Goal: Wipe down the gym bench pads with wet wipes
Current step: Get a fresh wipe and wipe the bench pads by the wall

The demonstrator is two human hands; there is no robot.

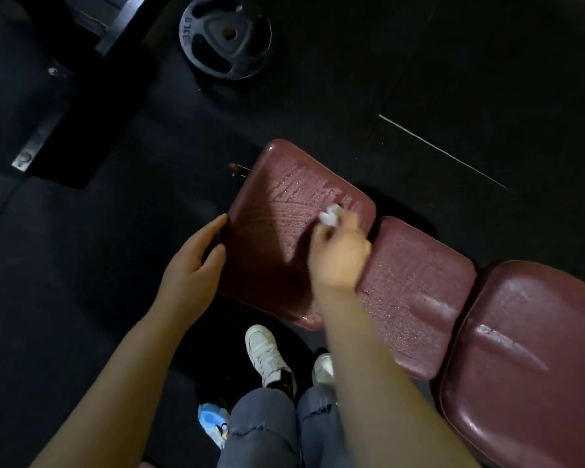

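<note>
A dark red gym bench has three pads. The end pad [277, 211] in the middle of the view shows wet streaks. My right hand [338, 255] is blurred and grips a crumpled white wet wipe [331, 215], pressing it on that pad near its right edge. My left hand [193, 265] holds the pad's left edge, fingers over the side and thumb on top. The middle pad [416, 298] is beaded with moisture, and the third pad [527, 359] lies at the lower right.
A black 33 lb weight plate [226, 37] lies on the dark rubber floor at the top. A black machine frame [58, 106] stands at the upper left. A blue-and-white wipes packet [213, 422] lies on the floor by my white shoes [267, 356].
</note>
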